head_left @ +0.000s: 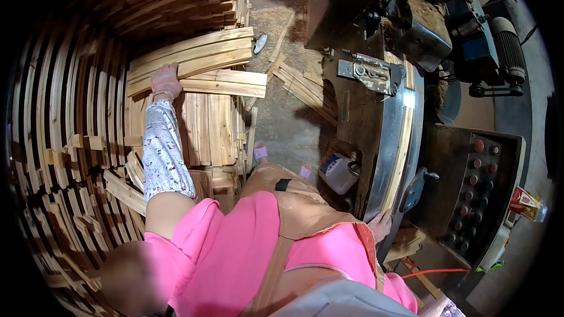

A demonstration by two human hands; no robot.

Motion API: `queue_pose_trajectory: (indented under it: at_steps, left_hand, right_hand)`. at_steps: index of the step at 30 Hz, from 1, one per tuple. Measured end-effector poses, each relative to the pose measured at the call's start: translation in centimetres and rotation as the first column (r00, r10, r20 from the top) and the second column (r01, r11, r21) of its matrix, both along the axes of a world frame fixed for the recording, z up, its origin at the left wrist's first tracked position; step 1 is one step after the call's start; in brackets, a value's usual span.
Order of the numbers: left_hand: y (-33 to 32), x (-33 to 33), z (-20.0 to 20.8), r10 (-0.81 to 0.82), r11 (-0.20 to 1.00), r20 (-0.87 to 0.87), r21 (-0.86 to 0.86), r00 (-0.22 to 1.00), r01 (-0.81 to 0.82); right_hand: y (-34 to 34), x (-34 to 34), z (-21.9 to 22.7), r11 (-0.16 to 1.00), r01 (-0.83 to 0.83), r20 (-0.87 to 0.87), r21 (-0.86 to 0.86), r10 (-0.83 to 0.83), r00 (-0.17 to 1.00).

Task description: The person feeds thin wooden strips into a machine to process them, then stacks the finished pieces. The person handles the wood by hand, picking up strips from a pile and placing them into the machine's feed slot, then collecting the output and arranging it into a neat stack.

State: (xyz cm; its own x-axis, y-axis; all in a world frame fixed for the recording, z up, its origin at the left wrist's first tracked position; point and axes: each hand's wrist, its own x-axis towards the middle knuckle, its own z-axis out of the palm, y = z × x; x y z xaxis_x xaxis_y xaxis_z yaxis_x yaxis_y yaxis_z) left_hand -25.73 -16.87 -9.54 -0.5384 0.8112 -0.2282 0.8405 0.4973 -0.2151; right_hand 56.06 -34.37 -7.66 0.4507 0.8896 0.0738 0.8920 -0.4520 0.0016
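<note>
My left hand point(166, 80), its arm in a flowered sleeve cover, reaches out to a stack of pale boards. Its fingers are closed over the edge of a wooden board point(200, 61) among several lying on top. Another board point(226, 84) lies slightly askew beside it. On my right, a long wooden strip point(399, 152) lies along the metal machine table point(376, 158), running toward the machine's cutting end. My right hand point(380, 225) is closed at the strip's near end, its fingers partly hidden by my apron point(311, 211).
Stacked wood strips point(59, 94) line the left side. Loose strips point(305, 91) lie on the floor beside the machine. A white jug point(341, 173) stands by the machine's base. At right are a button panel point(476, 194), a motor point(508, 50) and a blue handle point(418, 191).
</note>
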Motion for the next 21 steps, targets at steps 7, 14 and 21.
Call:
queue_pose_trajectory:
  at_steps: [7,14,21]
  left_hand:
    - [0.5,-1.3,-1.2,0.019,0.995,0.034,-0.094,0.999,-0.016]
    - [1.7,1.0,-0.1,0.032,0.996,0.076,-0.089,0.997,-0.026]
    - [1.5,3.0,0.7,-0.001,0.999,0.087,-0.043,0.996,0.005]
  right_hand:
    - [13.7,-3.9,-2.6,0.899,-0.075,-0.161,0.431,0.159,0.974]
    - [27.3,-9.6,-1.9,0.952,-0.122,-0.118,0.282,0.161,0.980]
    - [29.5,-13.1,-1.9,0.811,-0.452,-0.110,0.372,0.522,0.846]
